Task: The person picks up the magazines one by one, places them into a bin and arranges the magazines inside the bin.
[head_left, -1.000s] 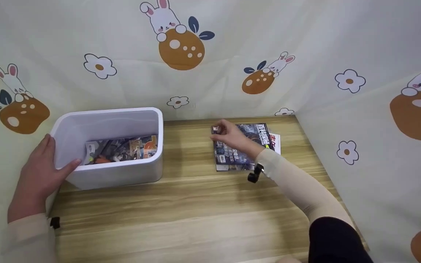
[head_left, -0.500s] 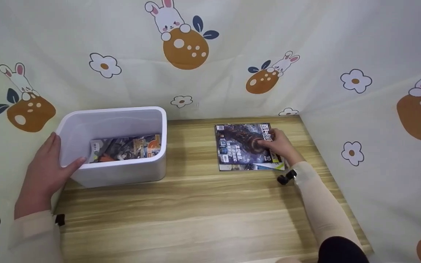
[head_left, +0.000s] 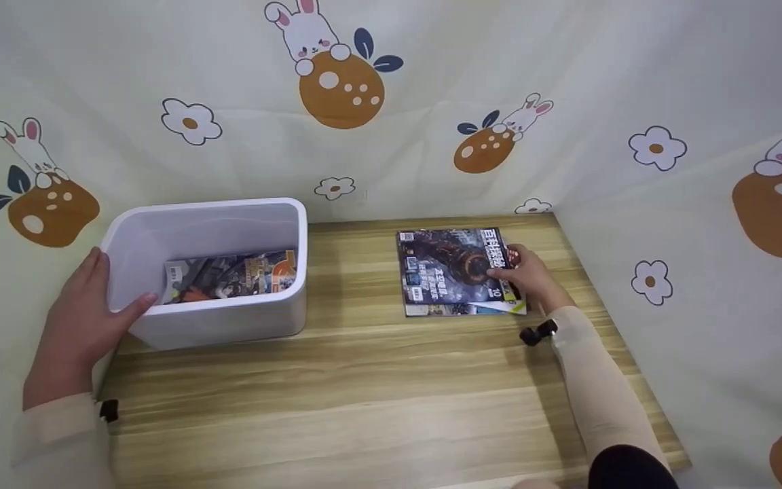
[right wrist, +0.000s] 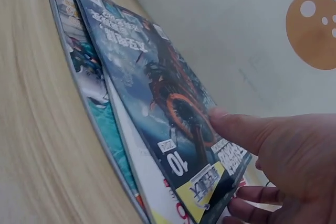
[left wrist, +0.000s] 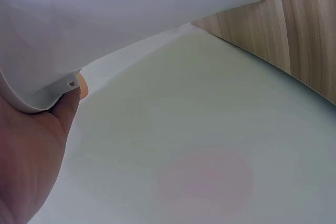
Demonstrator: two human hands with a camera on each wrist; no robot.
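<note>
My left hand (head_left: 79, 319) grips the left rim of a white plastic bin (head_left: 228, 322), its thumb over the front edge. In the left wrist view, the fingers (left wrist: 68, 106) reach under the bin's rim. Inside the bin lies a colourful magazine (head_left: 231, 277). To the right, a dark-covered magazine (head_left: 442, 265) tops a small stack on the table. My right hand (head_left: 537, 278) pinches its right edge, the thumb (right wrist: 231, 124) on the cover and the other fingers at the edge, partly hidden. Other magazines (right wrist: 94, 85) show beneath it, slightly fanned out.
The wood-grain table (head_left: 337, 401) spans the space between and in front of the bin and stack. A pale curtain (head_left: 418, 115) printed with rabbits, oranges and flowers stands close behind and along both sides.
My right hand has moved from the left edge of the stack to the right edge of the top magazine and now pinches it there. The left hand stays on the bin.
</note>
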